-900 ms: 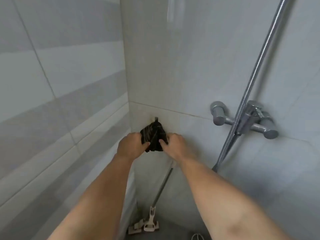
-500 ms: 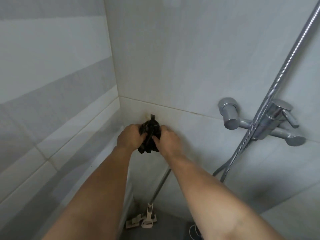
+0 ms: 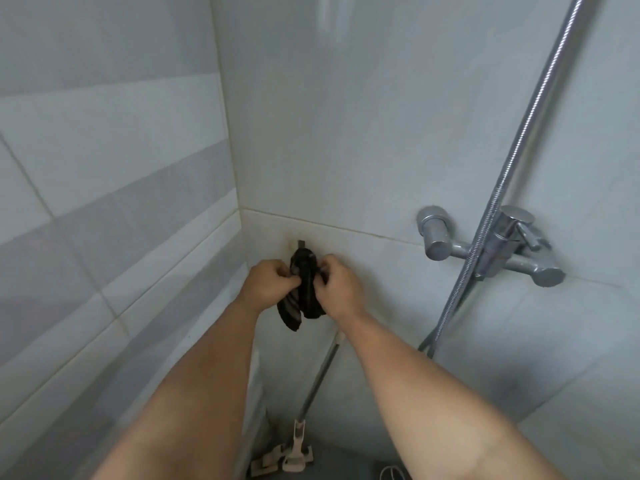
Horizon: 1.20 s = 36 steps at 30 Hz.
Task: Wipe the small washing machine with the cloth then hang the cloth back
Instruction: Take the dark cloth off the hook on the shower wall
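Note:
A dark, faintly striped cloth (image 3: 302,299) hangs bunched against the tiled wall just below a small dark hook (image 3: 301,243) near the corner. My left hand (image 3: 268,284) pinches its left side and my right hand (image 3: 337,289) grips its right side, both at hook height. The cloth's lower end dangles between my wrists. Whether the cloth is caught on the hook cannot be told, since its top covers the hook's lower part. The small washing machine is out of view.
A chrome shower mixer (image 3: 491,249) juts from the right wall with a metal hose (image 3: 512,161) running up past it. A mop with a metal handle (image 3: 320,372) leans in the corner, its head (image 3: 284,459) on the floor.
The cloth has been gathered from a spread shape into a narrower bunch under the hook, and my hands have closed in towards each other on it. The view shifted slightly.

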Each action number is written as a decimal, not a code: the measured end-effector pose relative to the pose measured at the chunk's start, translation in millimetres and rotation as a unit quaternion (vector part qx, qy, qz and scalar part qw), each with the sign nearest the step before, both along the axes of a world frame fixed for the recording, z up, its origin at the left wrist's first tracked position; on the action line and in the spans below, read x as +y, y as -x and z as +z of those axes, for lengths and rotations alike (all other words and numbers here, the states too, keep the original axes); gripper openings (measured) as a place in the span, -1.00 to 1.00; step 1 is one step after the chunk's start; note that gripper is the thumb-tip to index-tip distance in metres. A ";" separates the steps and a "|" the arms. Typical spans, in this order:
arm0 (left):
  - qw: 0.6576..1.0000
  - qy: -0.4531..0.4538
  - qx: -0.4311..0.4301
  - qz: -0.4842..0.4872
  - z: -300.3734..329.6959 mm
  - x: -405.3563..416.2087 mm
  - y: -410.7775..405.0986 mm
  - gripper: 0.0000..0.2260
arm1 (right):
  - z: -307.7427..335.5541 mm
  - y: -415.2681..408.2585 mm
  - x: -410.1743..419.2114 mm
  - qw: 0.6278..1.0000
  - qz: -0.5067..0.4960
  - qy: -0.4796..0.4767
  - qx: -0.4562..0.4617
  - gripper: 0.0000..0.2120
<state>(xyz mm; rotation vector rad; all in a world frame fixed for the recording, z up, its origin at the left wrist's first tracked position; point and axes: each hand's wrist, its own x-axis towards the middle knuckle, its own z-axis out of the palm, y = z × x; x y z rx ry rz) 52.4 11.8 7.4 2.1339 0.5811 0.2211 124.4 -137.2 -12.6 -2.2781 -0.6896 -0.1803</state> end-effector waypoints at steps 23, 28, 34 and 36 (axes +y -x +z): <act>0.979 0.168 0.112 -0.001 45.6 -239.0 130.5 -0.64 | 46.0 154.3 -250.8 0.999 0.010 -0.051 0.001 -0.82; 0.960 0.266 0.084 0.006 52.7 -290.3 116.8 -0.77 | 50.3 158.2 -291.4 0.992 -0.006 -0.110 0.064 -0.79; 0.933 0.356 0.051 0.014 62.9 -348.6 99.2 -0.69 | 61.8 148.8 -343.6 0.985 -0.006 -0.135 0.110 -0.74; 0.918 0.392 0.051 -0.019 65.2 -366.6 95.7 -0.57 | 66.9 146.8 -362.0 0.981 -0.006 -0.147 0.128 -0.74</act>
